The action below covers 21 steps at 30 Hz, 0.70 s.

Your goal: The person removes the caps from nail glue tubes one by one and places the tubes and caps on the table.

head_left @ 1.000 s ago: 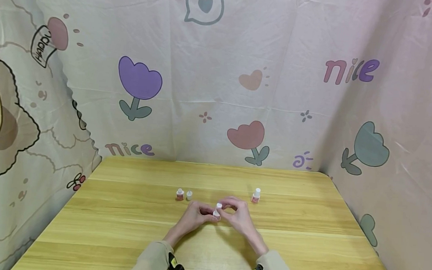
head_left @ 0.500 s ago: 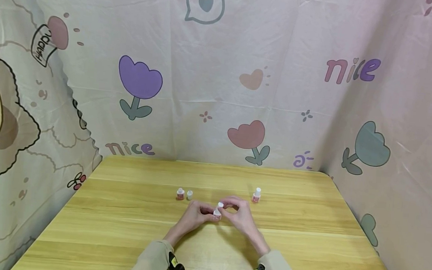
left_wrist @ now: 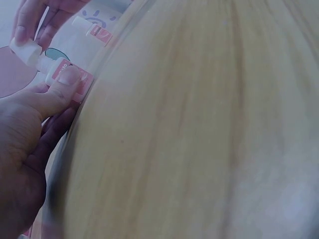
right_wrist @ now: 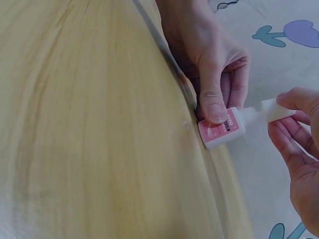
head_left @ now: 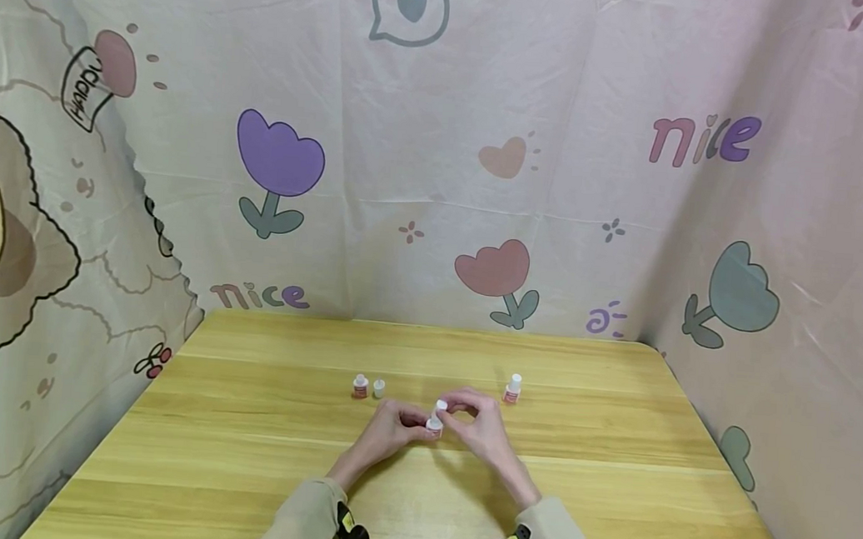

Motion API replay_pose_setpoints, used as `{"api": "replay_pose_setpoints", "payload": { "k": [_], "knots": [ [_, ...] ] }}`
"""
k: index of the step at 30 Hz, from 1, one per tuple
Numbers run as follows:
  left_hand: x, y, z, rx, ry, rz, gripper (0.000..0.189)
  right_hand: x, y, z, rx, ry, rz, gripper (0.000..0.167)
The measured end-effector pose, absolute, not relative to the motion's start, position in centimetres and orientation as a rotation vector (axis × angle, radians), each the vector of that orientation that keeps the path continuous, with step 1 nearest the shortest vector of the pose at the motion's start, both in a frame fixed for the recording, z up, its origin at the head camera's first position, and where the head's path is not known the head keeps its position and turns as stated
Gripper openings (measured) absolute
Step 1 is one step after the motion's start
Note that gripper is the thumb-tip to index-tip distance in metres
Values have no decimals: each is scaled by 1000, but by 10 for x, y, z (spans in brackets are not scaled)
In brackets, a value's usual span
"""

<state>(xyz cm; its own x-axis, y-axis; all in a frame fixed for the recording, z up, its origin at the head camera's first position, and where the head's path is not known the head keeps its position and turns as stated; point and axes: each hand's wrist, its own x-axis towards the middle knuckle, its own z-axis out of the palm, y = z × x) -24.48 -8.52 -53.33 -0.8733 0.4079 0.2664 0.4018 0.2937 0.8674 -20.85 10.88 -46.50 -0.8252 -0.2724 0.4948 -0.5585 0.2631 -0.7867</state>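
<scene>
My left hand point(head_left: 393, 425) pinches a small white bottle point(right_wrist: 222, 129) with a pink label, thumb across the label, keeping it upright at the middle of the table. A white cap point(right_wrist: 275, 110) is pinched between the thumb and fingers of my right hand point(head_left: 479, 423). The cap sits at the top of the bottle's pale neck point(right_wrist: 251, 115), part of which shows below it. In the left wrist view the thumb of my left hand point(left_wrist: 25, 144) covers part of the label, and the cap's far side is hidden by fingers.
Behind my left hand stand another pink-labelled bottle point(head_left: 360, 389) without its tall cap and a loose white cap point(head_left: 379, 389). A capped bottle point(head_left: 513, 390) stands at the back right. Patterned cloth point(head_left: 411, 134) hangs along the wooden table's point(head_left: 275, 459) back and sides.
The right hand has raised the cap slightly, so more of the neck shows. My left hand holds the bottle in the same place.
</scene>
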Motion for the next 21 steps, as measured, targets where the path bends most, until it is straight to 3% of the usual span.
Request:
{"api": "replay_pose_setpoints", "payload": {
  "k": [14,21],
  "knots": [
    [-245,-85,-534,793,2499,1723,15,-207,108,-456,698,-2290,1648,19],
    [-245,-84,-535,769,2505,1726,14,-223,111,-480,652,-2298,1669,21]
  ]
}}
